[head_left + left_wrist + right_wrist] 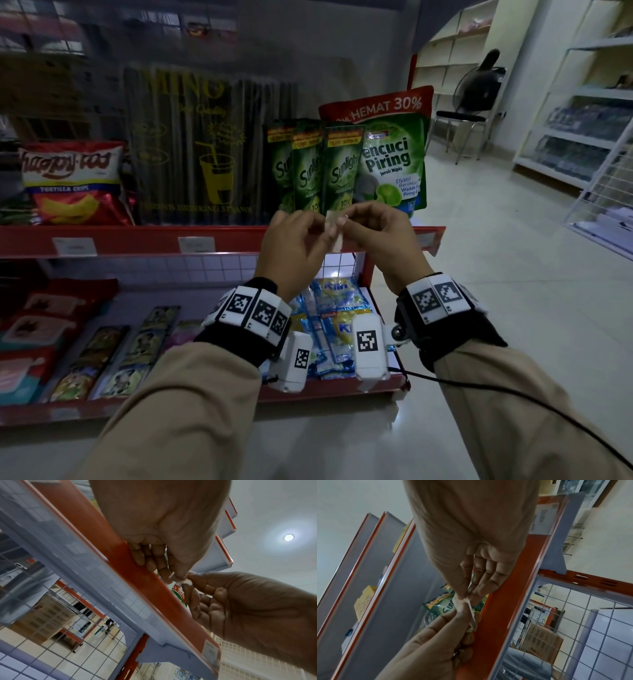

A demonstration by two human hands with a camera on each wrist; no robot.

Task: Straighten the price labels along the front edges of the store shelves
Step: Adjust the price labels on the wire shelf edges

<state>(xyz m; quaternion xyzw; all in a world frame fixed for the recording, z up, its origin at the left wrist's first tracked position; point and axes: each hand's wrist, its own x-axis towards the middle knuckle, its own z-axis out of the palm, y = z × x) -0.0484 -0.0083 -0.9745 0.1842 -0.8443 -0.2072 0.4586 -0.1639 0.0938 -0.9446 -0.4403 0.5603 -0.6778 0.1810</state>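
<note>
A small pale paper price label [334,231] is off the shelf, held in the air in front of the red shelf edge strip [137,240]. My left hand [296,240] pinches its left side and my right hand [373,229] pinches its right side. In the left wrist view the left thumb and forefinger [173,575] nip the label [186,580]. The right wrist view shows the label [471,608] edge-on between both hands. Two more labels [74,246] [196,244] sit in the strip to the left, and another [424,240] at the strip's right end.
Sunlight dish soap pouches [339,168] stand right behind my hands. A straw pack [205,147] and tortilla chips [73,181] are further left. The lower shelf [329,387] holds blue and yellow sachets. Open tiled floor [513,274] lies to the right, with a chair [459,120] beyond.
</note>
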